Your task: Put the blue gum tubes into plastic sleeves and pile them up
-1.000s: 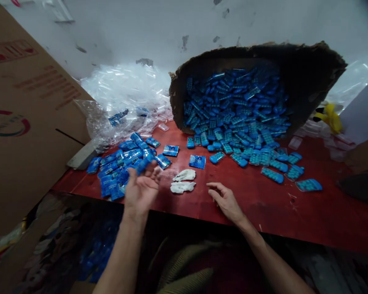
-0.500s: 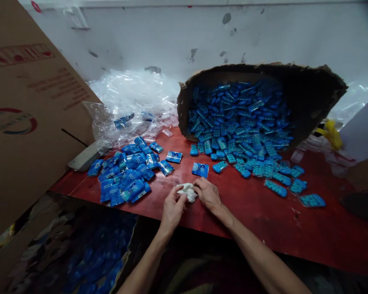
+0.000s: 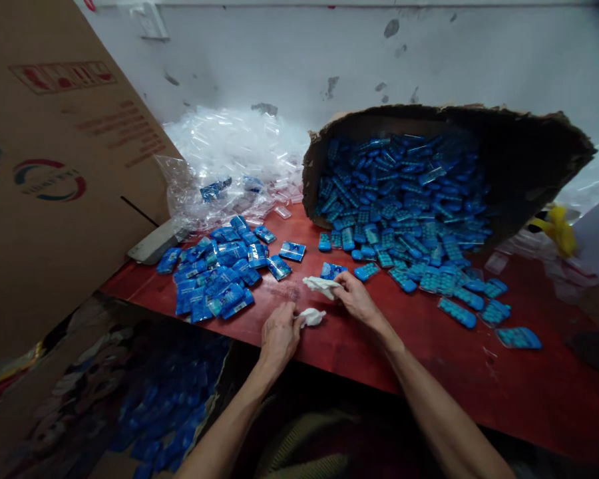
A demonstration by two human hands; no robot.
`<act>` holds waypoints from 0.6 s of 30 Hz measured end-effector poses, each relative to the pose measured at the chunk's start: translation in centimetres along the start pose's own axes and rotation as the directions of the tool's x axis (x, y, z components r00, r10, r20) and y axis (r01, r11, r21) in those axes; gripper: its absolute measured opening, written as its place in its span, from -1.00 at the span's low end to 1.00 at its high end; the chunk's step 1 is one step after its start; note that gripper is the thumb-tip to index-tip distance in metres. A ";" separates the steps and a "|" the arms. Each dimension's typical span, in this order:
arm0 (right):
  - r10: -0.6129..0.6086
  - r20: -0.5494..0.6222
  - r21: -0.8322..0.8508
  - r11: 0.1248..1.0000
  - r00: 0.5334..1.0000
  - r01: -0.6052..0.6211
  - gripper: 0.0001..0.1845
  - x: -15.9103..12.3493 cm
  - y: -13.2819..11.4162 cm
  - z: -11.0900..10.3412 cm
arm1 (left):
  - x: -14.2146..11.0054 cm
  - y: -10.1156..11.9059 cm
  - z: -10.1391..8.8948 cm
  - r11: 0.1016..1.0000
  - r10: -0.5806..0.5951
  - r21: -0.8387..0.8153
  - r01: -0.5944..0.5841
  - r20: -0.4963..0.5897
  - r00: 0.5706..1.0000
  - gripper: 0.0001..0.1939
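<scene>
My left hand (image 3: 280, 330) pinches a small white wad (image 3: 312, 317) that looks like tissue or soft cloth, just above the red tabletop (image 3: 344, 346). Another white piece (image 3: 322, 286) of the same kind, longer and creased, is gripped by the fingers of my right hand (image 3: 357, 297). A gap shows between the two pieces. Beyond the right hand lies a printed blue packet (image 3: 333, 269), partly covered by that hand and its white piece. To the left of my hands is a heap of blue packets (image 3: 219, 273).
A torn cardboard box (image 3: 534, 179) lies on its side, spilling blue cases (image 3: 404, 226) with clear fronts. Clear plastic pieces and film (image 3: 234, 146) pile up against the wall. A large carton (image 3: 74, 133) stands at left. Below the table edge, another box holds blue items (image 3: 164, 399).
Both hands were together on one white bundle. Now they are apart, each with a white piece, the right hand farther forward. The whole view has shifted slightly.
</scene>
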State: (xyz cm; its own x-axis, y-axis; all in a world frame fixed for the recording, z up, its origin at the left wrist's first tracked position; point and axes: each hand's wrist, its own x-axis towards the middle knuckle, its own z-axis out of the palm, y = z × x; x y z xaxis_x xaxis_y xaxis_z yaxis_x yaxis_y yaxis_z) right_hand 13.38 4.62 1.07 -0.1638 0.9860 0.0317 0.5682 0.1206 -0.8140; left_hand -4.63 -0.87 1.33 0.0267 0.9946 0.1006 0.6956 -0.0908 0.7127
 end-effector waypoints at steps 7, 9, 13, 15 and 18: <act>-0.006 0.026 0.170 0.986 1.000 0.001 -0.79 -1.2 -0.1 0.7 | 1.3 1.8 -0.6 0.933 -0.014 -0.357 0.051 0.104 0.995 -0.85; -0.051 0.112 0.132 0.991 0.992 0.036 -0.79 -1.3 -0.7 1.5 | 2.3 1.6 -0.6 0.980 0.029 -0.201 -0.011 0.083 0.996 -0.88; -0.069 0.124 0.016 0.998 0.990 0.067 -0.75 -1.3 -1.7 1.8 | 3.8 0.5 0.1 0.997 0.065 0.039 -0.070 0.113 0.991 -0.94; -0.037 0.056 -0.076 0.996 0.998 0.041 -0.73 -1.6 -2.2 1.4 | 3.8 0.2 0.4 0.997 0.061 0.039 -0.067 0.132 0.989 -0.82; -0.074 -0.024 -0.219 0.973 0.997 0.067 -0.72 -2.4 -2.9 0.8 | 3.6 0.3 0.6 0.995 0.067 0.063 -0.078 0.156 0.986 -0.81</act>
State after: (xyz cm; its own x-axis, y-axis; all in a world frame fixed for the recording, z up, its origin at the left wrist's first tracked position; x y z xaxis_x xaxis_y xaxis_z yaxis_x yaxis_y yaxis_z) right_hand 11.50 1.85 2.88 -0.1862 0.9769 0.1052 0.7188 0.2084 -0.6632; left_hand -3.85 2.75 1.50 0.1847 0.9820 0.0390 0.7351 -0.1643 0.6577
